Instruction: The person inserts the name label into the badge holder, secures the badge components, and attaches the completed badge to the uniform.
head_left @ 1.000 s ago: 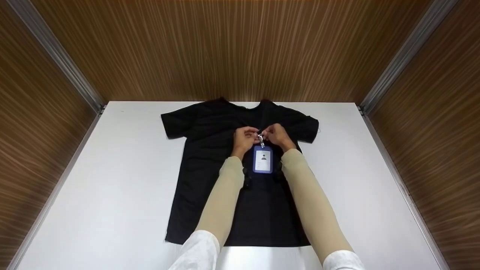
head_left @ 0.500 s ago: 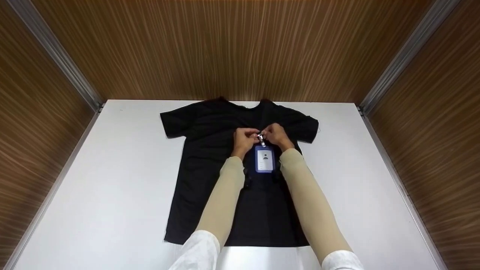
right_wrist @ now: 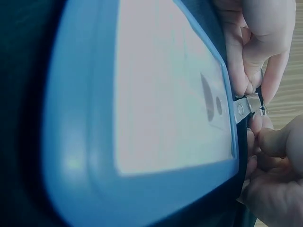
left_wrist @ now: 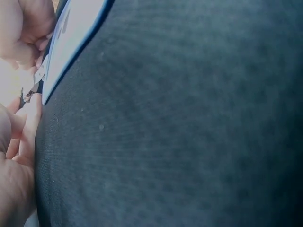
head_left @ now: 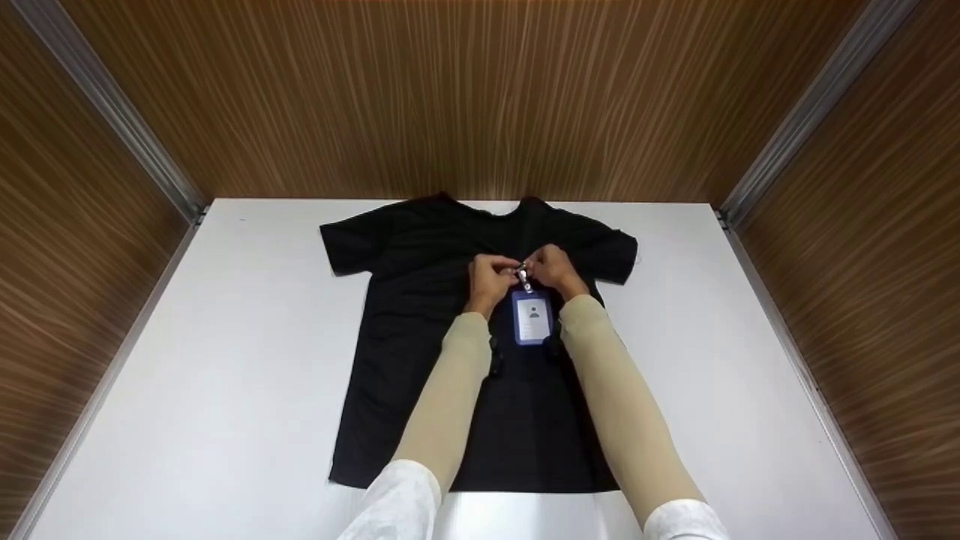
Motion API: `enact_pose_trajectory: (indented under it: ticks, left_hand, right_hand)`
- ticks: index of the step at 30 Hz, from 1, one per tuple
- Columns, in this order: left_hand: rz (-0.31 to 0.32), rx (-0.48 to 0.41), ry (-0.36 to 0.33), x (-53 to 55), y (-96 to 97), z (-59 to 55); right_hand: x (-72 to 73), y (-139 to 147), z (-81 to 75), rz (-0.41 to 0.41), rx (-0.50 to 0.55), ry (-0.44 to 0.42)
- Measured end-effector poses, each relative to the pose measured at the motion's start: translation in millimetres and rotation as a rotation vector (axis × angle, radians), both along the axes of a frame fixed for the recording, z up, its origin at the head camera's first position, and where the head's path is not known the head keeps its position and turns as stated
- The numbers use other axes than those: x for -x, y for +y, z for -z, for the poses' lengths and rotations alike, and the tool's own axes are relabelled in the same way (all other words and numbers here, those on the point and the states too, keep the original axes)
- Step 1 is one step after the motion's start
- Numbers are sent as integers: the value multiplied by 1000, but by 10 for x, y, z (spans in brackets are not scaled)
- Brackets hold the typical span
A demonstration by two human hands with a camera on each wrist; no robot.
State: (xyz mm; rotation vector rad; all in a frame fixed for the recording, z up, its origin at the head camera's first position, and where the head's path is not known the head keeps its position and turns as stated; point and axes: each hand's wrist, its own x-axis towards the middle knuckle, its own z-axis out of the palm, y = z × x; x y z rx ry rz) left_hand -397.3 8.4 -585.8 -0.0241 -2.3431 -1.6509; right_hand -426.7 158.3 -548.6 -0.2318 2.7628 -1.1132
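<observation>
A black T-shirt (head_left: 420, 337) lies spread flat with its collar at the far side. On its chest is a blue ID badge holder (head_left: 517, 319) with a white card (right_wrist: 161, 94) inside, joined by a strap to a metal clip (head_left: 524, 279). My left hand (head_left: 491, 282) pinches the clip between thumb and fingers, as the right wrist view (right_wrist: 258, 45) shows from below. Close against it, my right hand (head_left: 556, 268) pinches the shirt's cloth with bent fingers. The clip's mouth is mostly hidden between the fingertips.
The shirt rests on a white table (head_left: 247, 360). A wood-grain panel (head_left: 480, 97) stands behind, with more panels at both sides and metal rails (head_left: 817, 109) in the corners. Dark wrist devices (head_left: 495, 358) sit under the forearms.
The badge holder has shifted slightly right and tilted. The dark fold of cloth standing above the clip has shrunk from sight as the clip's top came up to it. Both hands stay nearly in place.
</observation>
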Motion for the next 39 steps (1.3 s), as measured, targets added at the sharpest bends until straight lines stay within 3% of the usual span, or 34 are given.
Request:
enact_pose_trajectory:
  ticks: [11, 20, 29, 39]
  left_hand:
    - [-14, 69, 27, 8, 13, 6]
    - [-50, 101, -2, 1, 46, -24]
    - [-42, 160, 45, 1, 52, -41]
    - [-65, 189, 22, -10, 68, -57]
  right_hand:
    - [-4, 0, -7, -14, -16, 19]
    - [4, -2, -8, -10, -11, 9]
    - [-1, -3, -5, -17, -17, 40]
    - [3, -6, 17, -7, -7, 47]
